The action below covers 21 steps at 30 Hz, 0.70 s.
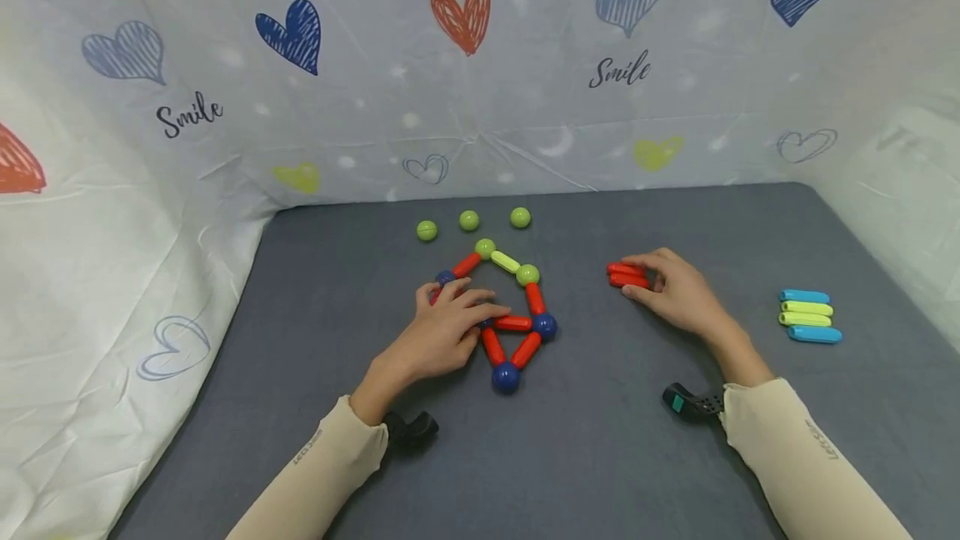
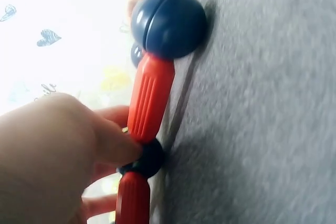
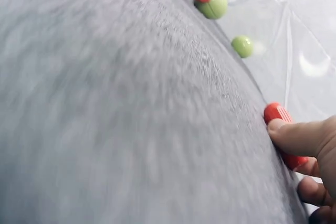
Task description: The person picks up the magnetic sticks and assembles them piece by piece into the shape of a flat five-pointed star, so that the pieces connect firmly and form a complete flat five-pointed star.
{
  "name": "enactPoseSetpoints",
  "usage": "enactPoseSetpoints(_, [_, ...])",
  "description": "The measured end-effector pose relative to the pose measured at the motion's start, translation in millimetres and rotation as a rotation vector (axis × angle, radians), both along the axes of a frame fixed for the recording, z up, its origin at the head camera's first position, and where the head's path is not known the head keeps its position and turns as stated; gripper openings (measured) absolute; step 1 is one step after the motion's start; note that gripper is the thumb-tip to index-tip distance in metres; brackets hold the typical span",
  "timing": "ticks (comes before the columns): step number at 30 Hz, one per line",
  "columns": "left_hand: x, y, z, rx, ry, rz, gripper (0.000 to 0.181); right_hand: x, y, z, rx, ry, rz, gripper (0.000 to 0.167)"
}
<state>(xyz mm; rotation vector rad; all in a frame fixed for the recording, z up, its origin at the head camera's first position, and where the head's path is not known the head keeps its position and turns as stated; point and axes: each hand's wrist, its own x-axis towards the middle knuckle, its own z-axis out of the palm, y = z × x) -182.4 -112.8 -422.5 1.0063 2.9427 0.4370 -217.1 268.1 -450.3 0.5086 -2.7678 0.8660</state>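
My left hand [image 1: 442, 332] is over a flat frame of magnetic rods and balls, with its thumb and a finger pinching a dark blue ball [image 2: 153, 160] where red rods meet. Below it, red rods [image 1: 527, 350] form a triangle down to another blue ball [image 1: 506, 377]. The frame's top has a lime rod [image 1: 506, 262] between two green balls [image 1: 485, 249]. At the right, my right hand [image 1: 671, 290] holds two red magnetic rods [image 1: 625, 280] lying side by side on the table, thumb on the near one. My left fingers hide the frame's left side.
Three loose green balls [image 1: 468, 220] lie in a row behind the frame. Blue and lime rods [image 1: 806, 319] lie stacked side by side at the far right of the grey table [image 1: 600, 457]. A white cloth [image 1: 360, 115] printed with hearts hangs along the back.
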Motion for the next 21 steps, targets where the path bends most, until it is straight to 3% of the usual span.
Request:
enactPoseSetpoints(5, [5.2, 11.0, -2.3, 0.025, 0.001, 0.074, 0.031, -1.8, -3, -6.7, -0.041, 0.064, -0.052, 0.043])
enactPoseSetpoints(14, [15.1, 28.0, -15.2, 0.178, 0.119, 0.237, 0.022, 10.3, -6, -18.6, -0.114, 0.182, -0.074, 0.04])
enactPoseSetpoints(21, [15.7, 31.7, -20.8, 0.263, 0.111, 0.245, 0.024, 13.9, -10, -20.2, -0.14, 0.24, -0.075, 0.024])
